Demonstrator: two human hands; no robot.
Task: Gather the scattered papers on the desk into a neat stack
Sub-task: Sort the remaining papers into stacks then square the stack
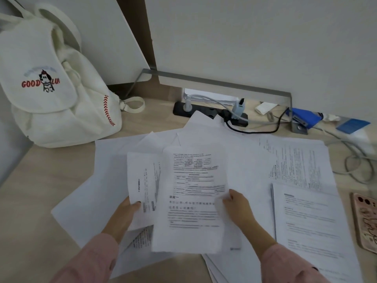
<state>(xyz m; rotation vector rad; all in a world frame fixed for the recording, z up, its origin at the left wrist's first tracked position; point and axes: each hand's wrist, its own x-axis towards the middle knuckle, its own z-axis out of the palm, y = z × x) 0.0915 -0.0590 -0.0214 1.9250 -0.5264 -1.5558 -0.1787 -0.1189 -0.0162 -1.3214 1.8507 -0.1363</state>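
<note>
Head view is showing both hands working mid-desk, each pinching paper. The left hand [124, 213] is gripping a narrow printed sheet [142, 180] by its lower edge, thumb on top, probably to keep it lifted clear of the spread. The right hand [237, 207] is nipping the right margin of a larger printed page [193, 201], which is overlapping the narrow sheet; I judge the two are being brought together as the start of a stack. Beneath and around both hands the remaining scattered papers [295, 164] are lying fanned at odd angles, some overhanging the near edge of the desk [40, 176] (those could slide off). Left of the left hand, bare desk is offering room to square a pile. Beyond it a white backpack [51, 88] is standing. Past the fingertips a power strip [210, 113] with trailing cables is crowding the far edge, and right of the right hand a phone [365, 221] is lying near the outermost sheets.
</note>
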